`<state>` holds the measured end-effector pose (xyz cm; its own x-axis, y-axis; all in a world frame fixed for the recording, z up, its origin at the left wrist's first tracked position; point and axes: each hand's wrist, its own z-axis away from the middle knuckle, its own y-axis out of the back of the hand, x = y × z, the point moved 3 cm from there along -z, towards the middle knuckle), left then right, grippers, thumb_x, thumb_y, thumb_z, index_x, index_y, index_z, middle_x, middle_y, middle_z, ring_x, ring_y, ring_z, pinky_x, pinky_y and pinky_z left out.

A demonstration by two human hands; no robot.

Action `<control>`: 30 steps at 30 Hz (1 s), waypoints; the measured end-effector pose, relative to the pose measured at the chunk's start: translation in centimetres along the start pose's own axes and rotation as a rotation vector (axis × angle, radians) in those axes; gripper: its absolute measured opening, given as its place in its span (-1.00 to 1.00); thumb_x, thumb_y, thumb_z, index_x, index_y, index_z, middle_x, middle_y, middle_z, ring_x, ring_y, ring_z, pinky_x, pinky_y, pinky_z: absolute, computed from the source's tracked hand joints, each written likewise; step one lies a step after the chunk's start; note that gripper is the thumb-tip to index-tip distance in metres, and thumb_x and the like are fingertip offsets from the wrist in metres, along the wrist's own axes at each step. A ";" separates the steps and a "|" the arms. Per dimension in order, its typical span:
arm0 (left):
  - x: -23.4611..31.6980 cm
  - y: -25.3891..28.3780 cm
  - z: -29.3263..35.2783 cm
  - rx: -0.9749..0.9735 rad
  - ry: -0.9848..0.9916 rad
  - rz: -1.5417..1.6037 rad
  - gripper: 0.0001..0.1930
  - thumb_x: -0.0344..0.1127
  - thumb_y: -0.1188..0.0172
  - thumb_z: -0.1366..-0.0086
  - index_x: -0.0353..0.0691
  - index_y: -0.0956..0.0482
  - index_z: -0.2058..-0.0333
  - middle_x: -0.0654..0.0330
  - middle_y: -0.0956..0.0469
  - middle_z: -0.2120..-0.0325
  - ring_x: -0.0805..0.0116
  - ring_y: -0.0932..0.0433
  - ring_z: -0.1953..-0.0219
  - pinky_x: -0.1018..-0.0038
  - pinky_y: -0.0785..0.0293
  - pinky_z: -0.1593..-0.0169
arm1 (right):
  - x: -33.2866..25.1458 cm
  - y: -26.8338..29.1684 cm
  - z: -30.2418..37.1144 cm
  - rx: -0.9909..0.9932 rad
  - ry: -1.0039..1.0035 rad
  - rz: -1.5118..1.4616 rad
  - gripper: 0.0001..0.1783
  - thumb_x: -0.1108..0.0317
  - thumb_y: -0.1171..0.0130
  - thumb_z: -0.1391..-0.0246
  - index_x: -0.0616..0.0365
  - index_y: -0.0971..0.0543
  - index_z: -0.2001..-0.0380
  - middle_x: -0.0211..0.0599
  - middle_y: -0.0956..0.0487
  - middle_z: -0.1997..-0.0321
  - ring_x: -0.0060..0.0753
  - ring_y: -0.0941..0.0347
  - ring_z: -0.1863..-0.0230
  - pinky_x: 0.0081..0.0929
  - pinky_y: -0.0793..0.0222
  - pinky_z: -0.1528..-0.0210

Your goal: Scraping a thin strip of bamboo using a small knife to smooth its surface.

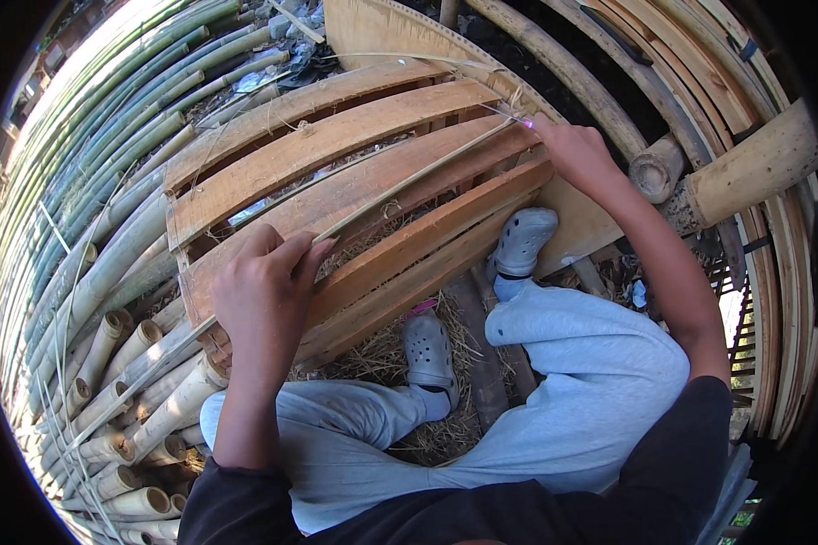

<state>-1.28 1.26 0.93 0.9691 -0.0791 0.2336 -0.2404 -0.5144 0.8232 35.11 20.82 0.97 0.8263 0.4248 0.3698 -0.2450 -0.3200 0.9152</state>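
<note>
A wooden slatted frame [336, 134] lies slanting in front of me, its reddish-brown slats running left to right. My left hand [262, 289] is closed on a thin bamboo strip [409, 184] that crosses the slats diagonally toward the frame's far right end. The strip also trails out below the hand to the lower left. Over that right end, my right hand [580, 156] grips a slim metal tool [525, 122] with a pink-purple part at the fingers. Its shaft points left across the slat ends. Most of its handle is hidden in my fist.
Stacked bamboo poles [109, 218] fill the left side. A curved plywood sheet [391, 32] stands behind the frame. Thick bamboo poles [745, 173] and long wooden strips lie at right. My feet in grey clogs [429, 354] rest close to the frame, among straw.
</note>
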 end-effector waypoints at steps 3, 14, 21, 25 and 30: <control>-0.1 0.2 0.0 -0.004 0.007 -0.015 -0.77 0.00 -0.41 -0.19 0.00 -0.77 0.39 0.26 -0.43 0.60 0.20 -0.50 0.58 0.26 -0.37 0.49 | -0.8 1.2 -0.7 -0.062 -0.118 -0.205 -0.85 0.33 -0.01 -0.32 0.20 -0.46 0.21 0.08 -0.65 0.37 0.14 -0.64 0.22 0.02 -0.50 0.23; -0.1 -0.1 -0.1 0.006 -0.004 0.002 -0.75 0.01 -0.40 -0.20 -0.03 -0.76 0.41 0.25 -0.47 0.57 0.18 -0.54 0.53 0.26 -0.40 0.47 | 0.0 -1.0 -3.6 0.084 -0.274 -0.635 -0.61 0.11 -0.39 -0.07 0.18 -0.66 0.16 0.06 -0.68 0.33 0.05 -0.65 0.22 -0.17 -0.54 0.14; -0.1 0.2 -0.1 0.001 0.015 -0.028 -0.74 0.01 -0.39 -0.22 -0.03 -0.76 0.43 0.23 -0.47 0.56 0.16 -0.55 0.52 0.25 -0.40 0.46 | -0.8 -2.3 -4.5 0.275 -0.252 -0.739 -0.64 0.06 -0.32 -0.16 0.15 -0.68 0.20 0.06 -0.67 0.34 0.13 -0.63 0.26 -0.14 -0.53 0.19; 0.0 0.1 -0.1 -0.003 0.014 -0.028 -0.74 0.01 -0.39 -0.22 -0.03 -0.76 0.43 0.23 -0.47 0.56 0.16 -0.55 0.52 0.24 -0.41 0.46 | -1.3 -3.4 -5.1 0.325 -0.333 -0.794 -0.66 0.10 -0.30 -0.17 0.21 -0.67 0.30 0.11 -0.64 0.37 0.18 -0.59 0.31 -0.13 -0.49 0.24; 0.2 0.3 -0.4 -0.023 0.036 -0.032 -0.73 -0.02 -0.42 -0.20 -0.10 -0.78 0.38 0.18 -0.52 0.56 0.13 -0.58 0.50 0.26 -0.44 0.40 | -0.9 -4.6 -6.0 0.363 -0.490 -0.936 -0.66 0.16 -0.28 -0.17 0.31 -0.64 0.38 0.07 -0.63 0.47 -0.03 -0.61 0.42 -0.20 -0.45 0.29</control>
<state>-1.19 1.41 1.40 0.9737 -0.0319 0.2254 -0.2112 -0.4967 0.8419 32.46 27.04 -2.64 0.7377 0.2731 -0.6174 0.6750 -0.3110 0.6691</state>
